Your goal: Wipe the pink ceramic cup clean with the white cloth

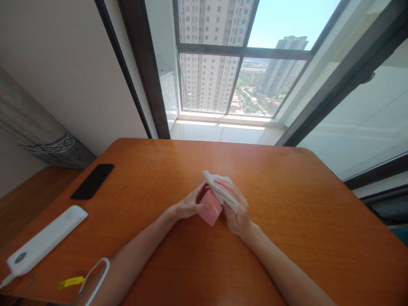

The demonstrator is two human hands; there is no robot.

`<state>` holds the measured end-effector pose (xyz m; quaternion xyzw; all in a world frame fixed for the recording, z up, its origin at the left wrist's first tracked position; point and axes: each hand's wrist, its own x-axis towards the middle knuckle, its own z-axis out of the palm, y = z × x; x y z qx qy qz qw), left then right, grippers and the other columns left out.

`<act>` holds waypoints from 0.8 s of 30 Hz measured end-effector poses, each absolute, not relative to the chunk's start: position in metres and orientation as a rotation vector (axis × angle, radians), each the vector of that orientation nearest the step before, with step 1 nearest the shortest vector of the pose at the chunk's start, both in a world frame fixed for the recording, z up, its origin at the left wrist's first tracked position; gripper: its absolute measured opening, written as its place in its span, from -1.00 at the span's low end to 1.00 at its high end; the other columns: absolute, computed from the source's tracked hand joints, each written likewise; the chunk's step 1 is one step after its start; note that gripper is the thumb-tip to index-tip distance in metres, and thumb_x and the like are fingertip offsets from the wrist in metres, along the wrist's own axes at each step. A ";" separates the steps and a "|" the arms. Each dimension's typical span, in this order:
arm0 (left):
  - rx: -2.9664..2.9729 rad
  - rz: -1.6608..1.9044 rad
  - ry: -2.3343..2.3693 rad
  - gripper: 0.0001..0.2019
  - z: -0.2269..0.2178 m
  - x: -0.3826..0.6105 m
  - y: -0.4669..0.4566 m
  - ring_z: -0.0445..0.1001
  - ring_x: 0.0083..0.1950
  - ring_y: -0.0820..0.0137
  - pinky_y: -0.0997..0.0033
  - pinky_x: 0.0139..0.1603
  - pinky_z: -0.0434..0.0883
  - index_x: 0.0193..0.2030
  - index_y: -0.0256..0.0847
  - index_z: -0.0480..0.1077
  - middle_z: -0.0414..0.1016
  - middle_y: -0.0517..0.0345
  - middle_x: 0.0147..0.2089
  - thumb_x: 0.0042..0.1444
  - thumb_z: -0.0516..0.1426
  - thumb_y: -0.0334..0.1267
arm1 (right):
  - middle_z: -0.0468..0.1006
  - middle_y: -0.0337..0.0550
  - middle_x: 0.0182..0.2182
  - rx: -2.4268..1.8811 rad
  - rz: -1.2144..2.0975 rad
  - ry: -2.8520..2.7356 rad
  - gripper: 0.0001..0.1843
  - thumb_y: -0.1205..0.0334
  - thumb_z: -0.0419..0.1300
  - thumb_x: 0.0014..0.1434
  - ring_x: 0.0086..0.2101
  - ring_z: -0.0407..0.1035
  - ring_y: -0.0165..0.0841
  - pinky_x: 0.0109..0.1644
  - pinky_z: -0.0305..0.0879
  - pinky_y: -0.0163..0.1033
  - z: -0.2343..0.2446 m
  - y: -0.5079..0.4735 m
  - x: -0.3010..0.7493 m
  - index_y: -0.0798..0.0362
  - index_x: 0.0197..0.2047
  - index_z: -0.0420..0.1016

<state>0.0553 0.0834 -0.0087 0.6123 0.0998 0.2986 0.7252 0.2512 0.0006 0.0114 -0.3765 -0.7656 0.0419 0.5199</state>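
A pink rectangular block or box stands tilted on its corner above the orange wooden table, near the middle. My left hand grips its near side, with the fingers curled around it. My right hand comes from the other side and presses a folded white cloth or wipe against the block's upper right face. The cloth hides that face, and the hands hide much of the block.
A black smartphone lies face down at the table's left. Nearer me are a long white device and a white cord loop with a yellow tag. A large window lies beyond the table's far edge.
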 end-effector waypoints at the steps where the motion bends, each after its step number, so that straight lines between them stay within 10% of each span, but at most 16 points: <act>1: 1.342 0.663 0.209 -0.06 -0.006 0.055 0.083 0.44 0.42 -0.11 -0.13 0.51 0.32 0.50 -0.19 0.26 0.43 -0.19 0.44 0.09 0.43 0.19 | 0.57 0.03 0.32 -0.966 0.200 -1.725 -0.46 0.19 -0.05 0.56 0.28 0.51 -0.08 0.36 0.49 0.13 0.011 0.001 0.251 -0.08 0.50 0.37; 10: 1.506 0.636 0.403 -0.30 -0.024 0.053 0.087 0.56 0.26 -0.09 -0.20 0.39 0.48 0.26 -0.15 0.53 0.66 -0.04 0.18 0.13 0.34 0.29 | 0.60 0.01 0.31 -0.714 -0.169 -2.145 -0.28 -0.20 -0.10 0.54 0.38 0.39 0.05 0.55 0.19 0.28 0.022 -0.011 0.241 -0.02 0.57 0.30; 19: 1.411 0.660 0.268 -0.03 -0.003 0.053 0.083 0.51 0.33 -0.08 -0.07 0.40 0.41 0.48 -0.26 0.24 0.48 -0.27 0.37 0.10 0.39 0.28 | 0.73 0.01 0.10 -1.169 0.567 -1.285 -0.48 0.01 -0.07 0.59 0.06 0.65 -0.07 0.16 0.62 0.09 0.000 0.002 0.235 0.00 0.28 0.60; 24: 1.506 0.676 0.311 -0.13 -0.014 0.052 0.085 0.51 0.35 -0.10 -0.10 0.38 0.46 0.41 -0.28 0.35 0.54 -0.20 0.32 0.12 0.37 0.26 | 0.59 0.00 0.32 -0.916 0.117 -1.758 -0.48 0.06 -0.03 0.55 0.34 0.43 0.01 0.46 0.32 0.27 0.013 -0.008 0.234 -0.07 0.43 0.49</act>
